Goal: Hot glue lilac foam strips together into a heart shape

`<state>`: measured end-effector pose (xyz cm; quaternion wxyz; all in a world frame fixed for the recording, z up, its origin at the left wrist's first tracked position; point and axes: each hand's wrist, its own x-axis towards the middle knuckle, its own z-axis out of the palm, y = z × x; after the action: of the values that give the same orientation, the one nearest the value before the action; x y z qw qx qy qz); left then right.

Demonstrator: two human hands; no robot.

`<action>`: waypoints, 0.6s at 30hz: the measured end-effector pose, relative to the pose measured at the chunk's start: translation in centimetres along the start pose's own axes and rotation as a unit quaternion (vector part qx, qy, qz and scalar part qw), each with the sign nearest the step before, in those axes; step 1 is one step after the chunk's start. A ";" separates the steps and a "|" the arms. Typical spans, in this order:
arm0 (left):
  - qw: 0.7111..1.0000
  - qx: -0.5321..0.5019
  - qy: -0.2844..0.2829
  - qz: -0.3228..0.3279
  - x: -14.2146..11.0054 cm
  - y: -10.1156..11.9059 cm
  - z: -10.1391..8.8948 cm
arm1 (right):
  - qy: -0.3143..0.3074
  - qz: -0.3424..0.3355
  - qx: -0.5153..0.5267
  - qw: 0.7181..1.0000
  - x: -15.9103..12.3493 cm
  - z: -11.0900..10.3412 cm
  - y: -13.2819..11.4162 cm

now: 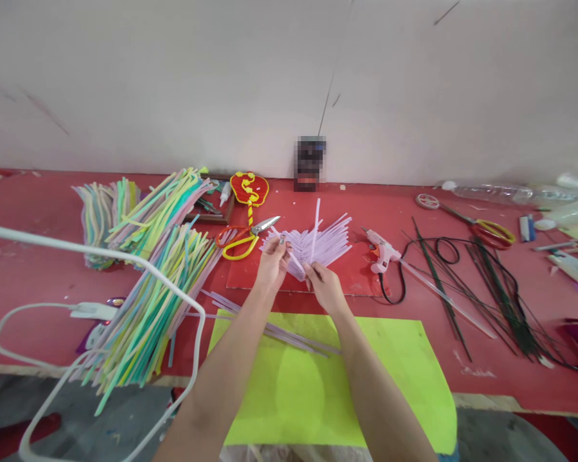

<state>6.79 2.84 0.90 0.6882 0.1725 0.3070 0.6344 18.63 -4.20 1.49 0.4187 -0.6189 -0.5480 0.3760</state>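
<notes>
My left hand (272, 262) and my right hand (324, 283) are close together over the middle of the red table. Between them they hold a lilac pipe cleaner (315, 232), bent near its lower end, with one leg standing up. The fingers of both hands are pinched on it. Just behind lies a pile of lilac pipe cleaners (336, 244), bent into V shapes and nested in a row on a red board (250, 280). Several straight lilac pipe cleaners (296, 339) lie beneath my forearms, partly hidden.
Bundles of pastel pipe cleaners (158, 301) fill the left side. Scissors (245, 241) lie behind my left hand. To the right are a pink glue gun (383, 253) with a black cord, and green wires (503, 308). A yellow-green sheet (395, 366) covers the front edge; a white cable (125, 254) crosses the left.
</notes>
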 end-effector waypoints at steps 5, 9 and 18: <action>1.000 0.016 -0.001 0.011 0.1 0.0 0.0 | 0.001 -0.004 -0.005 1.000 0.0 0.0 -0.1; 0.997 0.066 -0.013 0.049 0.2 0.6 0.0 | 0.019 -0.015 -0.026 0.999 -0.3 -0.3 -0.3; 0.976 0.170 0.011 0.135 0.0 1.2 -0.8 | 0.048 -0.013 -0.068 0.996 -1.3 -0.8 -1.4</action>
<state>5.37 2.88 1.11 0.5530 0.3195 0.3917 0.6623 18.69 -5.46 3.03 0.4061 -0.6563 -0.5594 0.3024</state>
